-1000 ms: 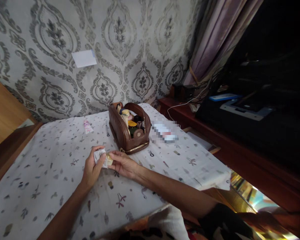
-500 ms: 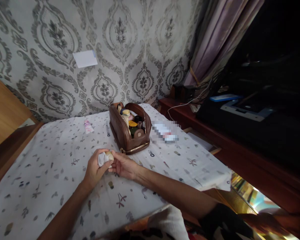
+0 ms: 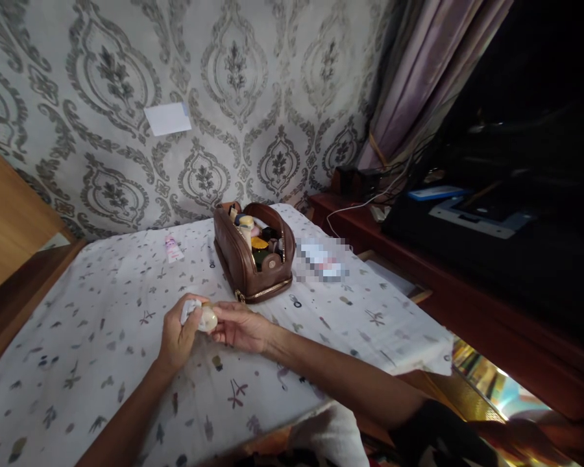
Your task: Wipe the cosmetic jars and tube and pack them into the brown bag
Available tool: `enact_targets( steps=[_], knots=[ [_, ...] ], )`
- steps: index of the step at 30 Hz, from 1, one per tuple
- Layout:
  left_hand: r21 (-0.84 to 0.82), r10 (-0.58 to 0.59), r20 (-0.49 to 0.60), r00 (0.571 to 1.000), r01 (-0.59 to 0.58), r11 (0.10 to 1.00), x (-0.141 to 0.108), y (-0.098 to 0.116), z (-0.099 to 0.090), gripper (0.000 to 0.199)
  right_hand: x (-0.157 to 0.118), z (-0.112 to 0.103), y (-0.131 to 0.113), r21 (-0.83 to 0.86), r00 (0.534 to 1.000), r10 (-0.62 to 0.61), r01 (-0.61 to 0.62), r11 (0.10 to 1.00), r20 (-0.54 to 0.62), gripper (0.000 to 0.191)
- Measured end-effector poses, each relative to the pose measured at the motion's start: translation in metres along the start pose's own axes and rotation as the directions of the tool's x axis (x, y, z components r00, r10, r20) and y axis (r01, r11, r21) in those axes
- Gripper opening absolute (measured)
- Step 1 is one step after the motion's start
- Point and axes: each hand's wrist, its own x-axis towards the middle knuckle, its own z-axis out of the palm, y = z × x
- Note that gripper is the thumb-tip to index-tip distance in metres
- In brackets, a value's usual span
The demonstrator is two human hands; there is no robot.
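Note:
My left hand [image 3: 178,331] is closed on a crumpled white wipe or tissue [image 3: 189,311], pressed against a small round cream-coloured container [image 3: 207,318]. From the other side, the fingers of my right hand [image 3: 241,327] grip that same container; its exact kind is not clear. Both hands are above the patterned cloth, just in front of a brown toiletry bag [image 3: 246,275]. The bag stands unzipped, and several small cosmetic items [image 3: 259,242] show inside it.
A pink and white tube [image 3: 173,249] lies on the patterned tablecloth [image 3: 126,285] at the back left. Right of the bag is a blurred-out item [image 3: 324,259]. A dark red desk [image 3: 360,220] with a white cable borders the right side, and a wooden panel [image 3: 19,220] the left.
My left hand has shifted slightly left and down with the white wipe. More of the round container's pale surface now shows between the hands. The bag has not moved.

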Motion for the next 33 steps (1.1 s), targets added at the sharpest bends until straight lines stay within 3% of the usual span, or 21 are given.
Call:
enact_targets(
  steps=[5,9,14,19,24,27,33],
  knots=[
    [-0.076,-0.096,-0.137,0.986,0.086,0.993,0.002,0.000,0.001,0.032,-0.002,0.002,-0.002,-0.025,1.000,0.010,-0.010,1.000,-0.001,0.058],
    [-0.149,-0.159,-0.191,0.969,0.132,0.980,0.004,-0.002,0.003,0.034,-0.008,0.007,-0.009,-0.052,0.996,-0.004,0.008,0.999,0.085,0.069],
    [-0.216,-0.224,-0.222,0.949,0.176,0.960,0.006,-0.001,0.003,0.038,-0.025,0.022,-0.031,-0.090,0.977,-0.115,0.133,0.987,0.181,0.063],
    [-0.236,-0.254,-0.162,0.954,0.213,0.948,0.005,0.000,0.007,0.038,-0.041,0.029,-0.072,-0.105,0.935,-0.323,0.339,0.935,0.146,0.055],
    [-0.227,-0.258,-0.070,0.964,0.237,0.945,0.003,0.001,0.011,0.038,-0.056,0.023,-0.111,-0.167,0.883,-0.466,0.467,0.868,0.050,0.047],
    [-0.205,-0.252,-0.032,0.967,0.241,0.949,0.003,0.003,0.012,0.037,-0.062,0.018,-0.123,-0.233,0.859,-0.512,0.502,0.833,0.022,0.047],
    [-0.141,-0.170,0.052,0.984,0.175,0.974,0.002,-0.002,0.012,0.032,-0.063,0.014,-0.126,-0.395,0.854,-0.521,0.476,0.785,-0.006,0.044]
  ],
)
